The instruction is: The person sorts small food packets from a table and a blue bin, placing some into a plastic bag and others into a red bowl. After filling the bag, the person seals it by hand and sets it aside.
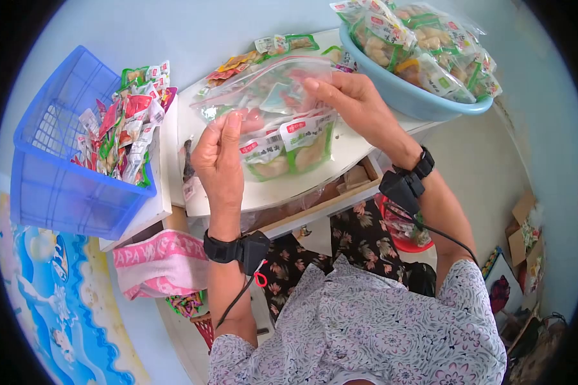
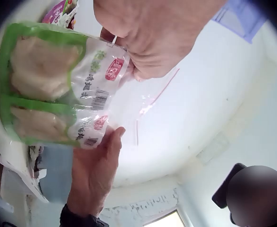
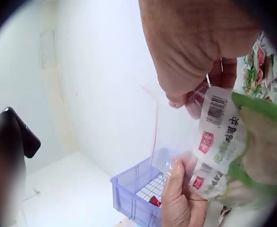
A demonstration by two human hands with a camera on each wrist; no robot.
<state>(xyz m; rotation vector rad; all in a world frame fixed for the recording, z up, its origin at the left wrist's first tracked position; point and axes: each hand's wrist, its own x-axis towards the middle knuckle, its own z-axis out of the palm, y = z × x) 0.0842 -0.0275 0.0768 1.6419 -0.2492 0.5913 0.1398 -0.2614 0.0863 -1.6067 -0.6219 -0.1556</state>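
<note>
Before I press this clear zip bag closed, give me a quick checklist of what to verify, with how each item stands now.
1. Left hand pinches the top edge of the clear plastic zip bag: ok.
2. Right hand pinches the same edge farther along: ok.
3. Two green-edged snack packets sit inside the bag: ok.
4. Packets below the red zip line: cannot tell, their printed ends reach up close to both hands.
5. Seal fully pressed along its length: cannot tell.
6. Bag held over the white table top, between the blue plastic crate and the light blue basin: ok.
</note>
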